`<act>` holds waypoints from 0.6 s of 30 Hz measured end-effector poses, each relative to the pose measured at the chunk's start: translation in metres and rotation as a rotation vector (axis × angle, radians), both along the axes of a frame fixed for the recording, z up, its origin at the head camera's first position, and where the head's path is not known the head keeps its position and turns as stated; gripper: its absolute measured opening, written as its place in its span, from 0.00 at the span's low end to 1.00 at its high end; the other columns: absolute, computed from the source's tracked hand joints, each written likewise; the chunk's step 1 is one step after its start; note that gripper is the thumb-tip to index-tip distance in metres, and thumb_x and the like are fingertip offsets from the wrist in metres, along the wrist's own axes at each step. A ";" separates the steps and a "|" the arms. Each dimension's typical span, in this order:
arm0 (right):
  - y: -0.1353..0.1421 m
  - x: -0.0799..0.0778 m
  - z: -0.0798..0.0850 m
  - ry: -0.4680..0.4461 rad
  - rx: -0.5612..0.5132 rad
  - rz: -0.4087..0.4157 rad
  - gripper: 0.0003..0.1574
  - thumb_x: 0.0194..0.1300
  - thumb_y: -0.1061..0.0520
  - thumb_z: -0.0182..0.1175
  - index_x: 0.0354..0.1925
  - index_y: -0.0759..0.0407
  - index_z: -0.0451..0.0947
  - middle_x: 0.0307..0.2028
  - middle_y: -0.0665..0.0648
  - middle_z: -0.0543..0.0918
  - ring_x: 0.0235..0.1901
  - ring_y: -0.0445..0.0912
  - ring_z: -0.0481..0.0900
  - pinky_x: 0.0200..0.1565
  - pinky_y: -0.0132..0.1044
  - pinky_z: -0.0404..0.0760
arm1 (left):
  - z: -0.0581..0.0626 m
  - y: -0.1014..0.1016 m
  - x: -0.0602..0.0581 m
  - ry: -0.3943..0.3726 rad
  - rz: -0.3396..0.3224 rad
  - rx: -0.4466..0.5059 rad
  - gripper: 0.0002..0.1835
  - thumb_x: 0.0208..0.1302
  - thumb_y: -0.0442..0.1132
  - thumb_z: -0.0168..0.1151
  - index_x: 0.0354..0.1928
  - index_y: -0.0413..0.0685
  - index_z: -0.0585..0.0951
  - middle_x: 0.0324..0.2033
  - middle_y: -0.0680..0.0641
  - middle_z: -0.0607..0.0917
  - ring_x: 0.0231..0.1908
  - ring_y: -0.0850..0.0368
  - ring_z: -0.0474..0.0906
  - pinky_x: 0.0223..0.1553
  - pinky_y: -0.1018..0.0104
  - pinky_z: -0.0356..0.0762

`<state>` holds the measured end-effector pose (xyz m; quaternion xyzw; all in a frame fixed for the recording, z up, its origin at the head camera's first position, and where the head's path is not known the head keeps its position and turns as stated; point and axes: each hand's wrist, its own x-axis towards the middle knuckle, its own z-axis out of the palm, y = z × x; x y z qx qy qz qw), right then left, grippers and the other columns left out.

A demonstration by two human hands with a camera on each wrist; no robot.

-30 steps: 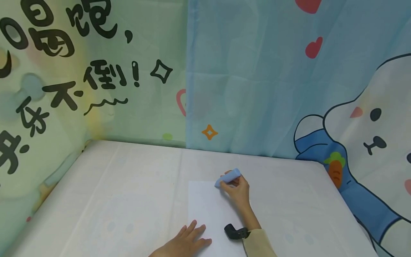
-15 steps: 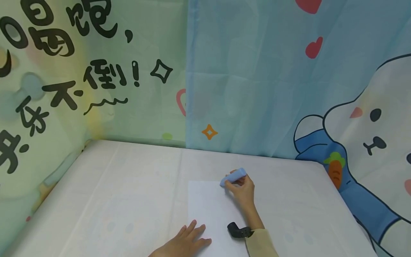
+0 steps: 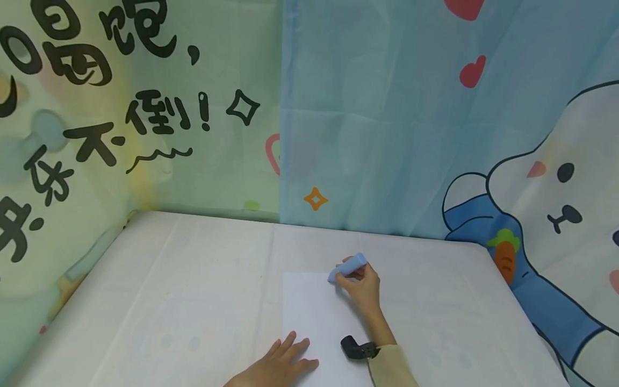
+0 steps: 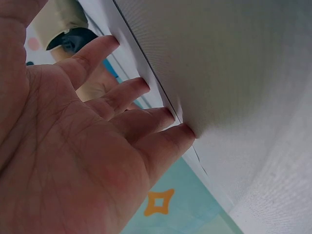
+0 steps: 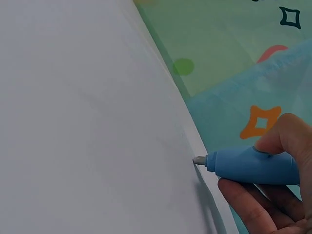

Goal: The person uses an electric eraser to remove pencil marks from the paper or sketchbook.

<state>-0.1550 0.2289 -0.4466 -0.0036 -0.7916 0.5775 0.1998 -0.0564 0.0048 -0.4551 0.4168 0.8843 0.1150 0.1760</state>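
My right hand (image 3: 362,285) pinches a chunky light blue electric eraser (image 5: 253,165) between thumb and fingers. The thumb lies on a button on its side, and a narrow grey-white tip touches the white sheet of paper (image 3: 309,306) near its far edge. Faint grey marks show on the paper in the right wrist view. My left hand (image 3: 280,360) rests with spread fingers on the near left part of the sheet. In the left wrist view its palm shows, and the fingertips (image 4: 187,131) touch the paper.
A white cloth covers the table (image 3: 203,279). Printed curtains stand behind and to the left, with a cartoon bear (image 3: 556,204) at the right. A black strap-on device (image 3: 358,349) sits on my right wrist, over the paper.
My right hand with the electric eraser has shifted right along the sheet's far edge, then slightly back left. The left hand stays in place.
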 end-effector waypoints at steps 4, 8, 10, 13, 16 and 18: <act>0.008 -0.006 -0.012 0.026 -0.002 -0.017 0.17 0.44 0.75 0.65 0.37 0.74 0.75 0.33 0.73 0.83 0.27 0.33 0.80 0.33 0.23 0.77 | 0.000 0.000 0.000 -0.005 -0.001 -0.007 0.32 0.61 0.66 0.49 0.64 0.62 0.67 0.68 0.48 0.62 0.68 0.43 0.56 0.62 0.51 0.65; 0.017 -0.015 -0.029 0.015 -0.007 -0.051 0.17 0.44 0.74 0.66 0.37 0.70 0.76 0.34 0.70 0.84 0.26 0.30 0.79 0.33 0.21 0.77 | 0.001 -0.002 0.001 0.013 -0.009 0.012 0.32 0.61 0.66 0.48 0.64 0.61 0.67 0.67 0.47 0.63 0.68 0.42 0.57 0.61 0.50 0.66; 0.020 -0.016 -0.032 0.017 0.001 -0.067 0.18 0.44 0.73 0.67 0.36 0.69 0.76 0.34 0.69 0.85 0.26 0.30 0.79 0.33 0.21 0.77 | 0.001 -0.002 0.002 0.027 -0.010 0.025 0.32 0.62 0.66 0.47 0.64 0.60 0.67 0.67 0.47 0.63 0.68 0.42 0.57 0.62 0.50 0.65; 0.023 -0.017 -0.034 0.030 0.009 -0.082 0.18 0.43 0.72 0.67 0.36 0.68 0.76 0.33 0.69 0.85 0.26 0.30 0.79 0.32 0.21 0.76 | 0.001 -0.003 0.003 0.057 -0.011 0.047 0.32 0.62 0.66 0.47 0.64 0.59 0.68 0.67 0.45 0.64 0.67 0.41 0.58 0.61 0.50 0.66; 0.025 -0.017 -0.034 0.043 0.014 -0.095 0.18 0.43 0.72 0.67 0.36 0.68 0.76 0.33 0.68 0.85 0.26 0.30 0.78 0.32 0.20 0.76 | 0.001 -0.003 0.003 0.062 -0.005 0.060 0.32 0.62 0.66 0.46 0.63 0.59 0.68 0.66 0.45 0.64 0.67 0.40 0.58 0.61 0.50 0.65; 0.026 -0.017 -0.035 0.049 0.014 -0.101 0.18 0.43 0.72 0.67 0.36 0.68 0.76 0.33 0.68 0.85 0.26 0.29 0.78 0.32 0.20 0.75 | 0.001 -0.003 0.003 0.048 0.002 0.063 0.32 0.62 0.66 0.46 0.64 0.59 0.68 0.67 0.45 0.64 0.67 0.40 0.57 0.62 0.50 0.65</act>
